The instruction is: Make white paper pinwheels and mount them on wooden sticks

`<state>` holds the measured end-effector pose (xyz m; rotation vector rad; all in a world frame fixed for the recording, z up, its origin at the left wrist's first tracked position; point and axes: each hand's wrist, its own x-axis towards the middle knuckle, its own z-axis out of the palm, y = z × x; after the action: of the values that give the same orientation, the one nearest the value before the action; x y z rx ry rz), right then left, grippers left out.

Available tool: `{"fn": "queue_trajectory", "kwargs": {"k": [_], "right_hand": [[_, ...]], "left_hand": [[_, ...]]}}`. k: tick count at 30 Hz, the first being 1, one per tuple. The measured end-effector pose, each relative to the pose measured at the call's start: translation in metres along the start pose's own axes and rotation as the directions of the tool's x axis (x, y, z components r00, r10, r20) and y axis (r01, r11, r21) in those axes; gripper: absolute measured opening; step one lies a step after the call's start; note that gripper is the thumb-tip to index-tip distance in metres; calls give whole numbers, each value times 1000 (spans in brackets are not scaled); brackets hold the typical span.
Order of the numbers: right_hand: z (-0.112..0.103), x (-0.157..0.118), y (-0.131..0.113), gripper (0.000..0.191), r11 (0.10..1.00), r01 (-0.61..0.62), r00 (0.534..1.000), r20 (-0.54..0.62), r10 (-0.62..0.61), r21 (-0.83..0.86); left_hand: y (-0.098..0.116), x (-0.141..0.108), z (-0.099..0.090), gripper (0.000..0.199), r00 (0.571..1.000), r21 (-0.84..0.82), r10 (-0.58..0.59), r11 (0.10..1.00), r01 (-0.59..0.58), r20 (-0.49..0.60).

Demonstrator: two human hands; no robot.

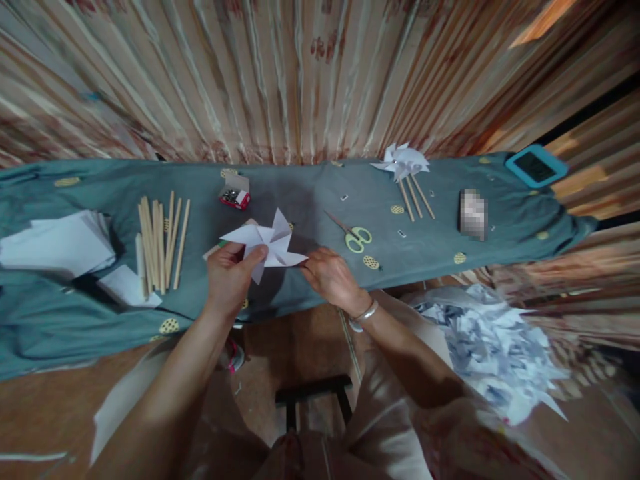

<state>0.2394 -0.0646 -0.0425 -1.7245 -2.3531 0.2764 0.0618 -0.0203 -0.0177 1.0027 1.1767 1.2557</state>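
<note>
A white paper pinwheel (273,240) with folded blades is held over the near edge of the cloth-covered table. My left hand (229,277) pinches it, the thumb pressed near its centre and the fingers underneath. My right hand (334,280), a silver bangle on its wrist, has its fingers closed at the tip of the right blade. Whether anything else is in those fingers is hidden. Just beyond the pinwheel stands an open small red box (235,197) of shiny metal pins or tacks. Green-handled scissors (356,239) lie to the right of my right hand.
Wooden sticks (160,243) and a stack of white paper (60,243) lie at left. Finished pinwheels (403,162) on sticks rest at the back right, near a blurred-out object (473,215) and a blue-framed device (536,167). A bag of paper scraps (500,347) sits below the table.
</note>
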Motion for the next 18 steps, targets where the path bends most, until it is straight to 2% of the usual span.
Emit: {"fn": "queue_trajectory", "kwargs": {"k": [10,15,18], "right_hand": [[-11,4,-4,17,992,-125,991,43,125,-21],[-10,1,-1,24,993,-83,996,39,86,-79],[-12,-1,4,22,995,-97,995,3,97,-20]], "left_hand": [[-5,5,8,20,1000,2,-7,1000,7,-20],[-6,6,8,16,1000,-3,4,1000,-4,-18],[-7,6,4,14,1000,-10,-13,1000,13,-22]]}}
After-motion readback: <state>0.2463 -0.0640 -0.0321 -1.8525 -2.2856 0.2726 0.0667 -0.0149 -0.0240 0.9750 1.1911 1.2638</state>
